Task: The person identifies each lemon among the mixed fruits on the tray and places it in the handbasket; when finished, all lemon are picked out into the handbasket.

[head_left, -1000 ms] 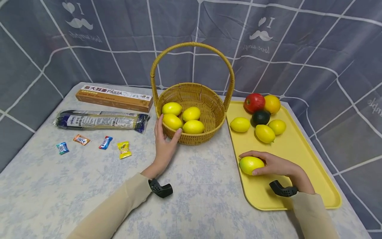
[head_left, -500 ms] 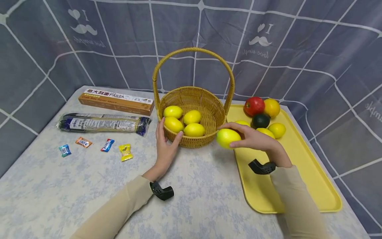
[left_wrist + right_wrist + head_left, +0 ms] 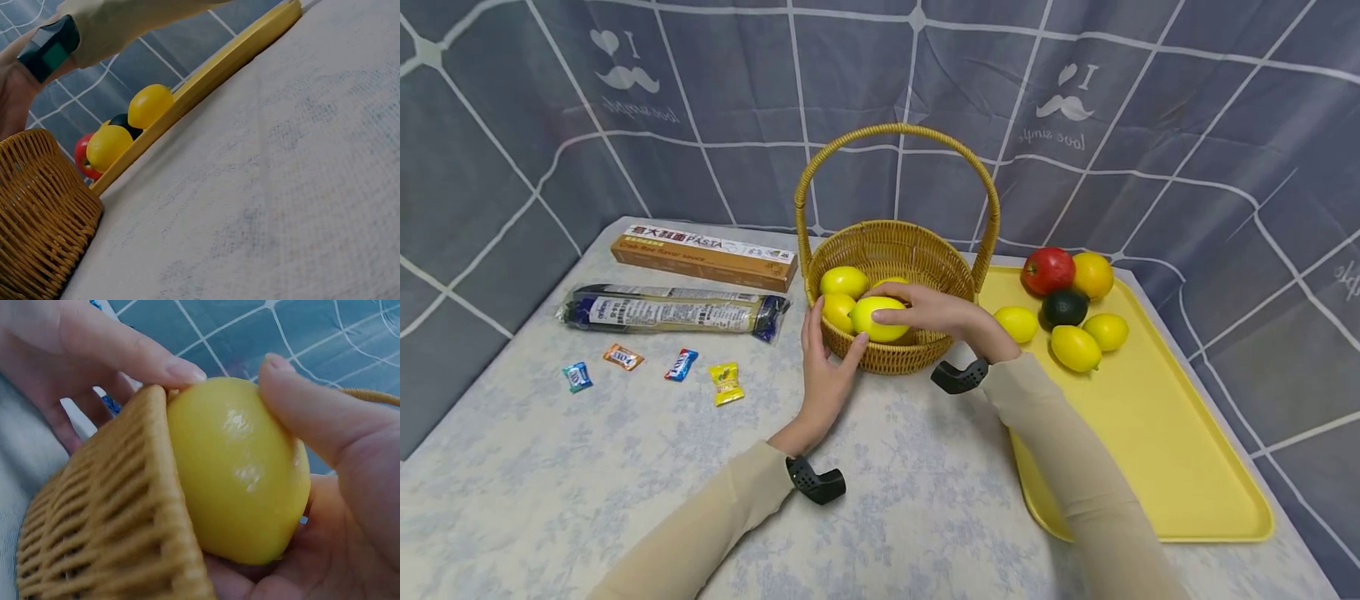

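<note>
A woven basket point(image 3: 895, 360) with a tall hoop handle stands at the back middle, with yellow lemons point(image 3: 842, 282) inside. My left hand point(image 3: 826, 379) rests against its front left side, thumb and fingers spread along the outer wall and thumb tip at the rim. My right hand point(image 3: 943, 312) holds another lemon point(image 3: 882, 321) over the basket's front part. In the right wrist view, my right thumb lies on one side of this lemon point(image 3: 240, 469) and the fingers are beneath it. It overlaps the rim there, close to the left hand's thumb point(image 3: 150, 359).
Right of the basket, a yellow tray point(image 3: 1150, 442) carries a red apple point(image 3: 1048, 271), an orange point(image 3: 1092, 275), a dark green avocado point(image 3: 1063, 308) and several lemons point(image 3: 1075, 348). On the left lie a pasta box point(image 3: 703, 258), a bagged pasta pack point(image 3: 673, 310) and several wrapped candies point(image 3: 726, 383).
The right hand has lifted a lemon from the tray's near left corner and carried it left, over the basket. The left hand has stayed at the basket's side.
</note>
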The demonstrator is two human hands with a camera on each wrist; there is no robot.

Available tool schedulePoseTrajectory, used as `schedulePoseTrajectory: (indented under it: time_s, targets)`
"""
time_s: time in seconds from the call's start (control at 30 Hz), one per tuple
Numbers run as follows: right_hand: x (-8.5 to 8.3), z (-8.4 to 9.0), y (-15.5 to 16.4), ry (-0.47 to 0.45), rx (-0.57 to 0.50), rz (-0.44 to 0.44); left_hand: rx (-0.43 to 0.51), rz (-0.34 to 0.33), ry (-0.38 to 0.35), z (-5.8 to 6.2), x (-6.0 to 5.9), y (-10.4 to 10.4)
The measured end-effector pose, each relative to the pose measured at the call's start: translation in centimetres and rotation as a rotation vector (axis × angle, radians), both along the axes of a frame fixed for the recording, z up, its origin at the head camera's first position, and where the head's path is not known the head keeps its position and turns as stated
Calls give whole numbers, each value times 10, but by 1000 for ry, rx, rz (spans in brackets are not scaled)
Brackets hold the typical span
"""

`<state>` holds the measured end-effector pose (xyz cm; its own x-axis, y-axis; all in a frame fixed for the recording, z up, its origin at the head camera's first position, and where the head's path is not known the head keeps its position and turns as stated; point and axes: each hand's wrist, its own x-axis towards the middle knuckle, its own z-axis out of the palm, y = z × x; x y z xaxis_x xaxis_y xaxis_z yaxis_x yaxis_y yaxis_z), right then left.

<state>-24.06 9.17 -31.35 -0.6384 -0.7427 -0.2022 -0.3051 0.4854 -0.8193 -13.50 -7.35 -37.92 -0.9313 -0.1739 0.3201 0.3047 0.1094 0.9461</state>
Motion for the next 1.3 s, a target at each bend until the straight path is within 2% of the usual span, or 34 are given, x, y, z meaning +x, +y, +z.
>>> schedulePoseTrajectory:
  time_s: [0.2, 0.43, 0.5, 0.57, 0.73, 0.87, 1.03, 1.1, 1.17, 1.23, 1.3]
  targets:
    - [-1, 0, -8, 23, 62, 29, -7, -5, 1, 2, -2, 2]
    - [-5, -14, -1, -56, -6, 117, -17, -2, 2, 3, -2, 3]
    - [-6, -17, 2, -51, -4, 131, -13, -10, 5, 3, -2, 4]
    - [-7, -19, 2, -19, 11, 140, -10, -14, 6, 3, -2, 4]
    - [-5, -20, 0, 143, 82, 138, -6, -12, 11, 2, -3, 5]
    - [5, -14, 10, 167, -8, 100, 11, -21, 5, 0, -2, 5]
    - [23, 6, 64, 97, -236, -21, 17, -23, 5, -2, 0, 6]
    - [27, 10, 94, 99, -310, -133, 14, -18, 14, -1, 0, 5]
    - [27, 7, 120, 122, -369, -285, 13, -12, 22, -1, -1, 2]
    - [24, -3, 141, 129, -385, -453, 13, -9, 25, -1, -1, 1]
    - [21, -17, 156, 131, -360, -557, 18, -14, 16, -1, 0, 2]
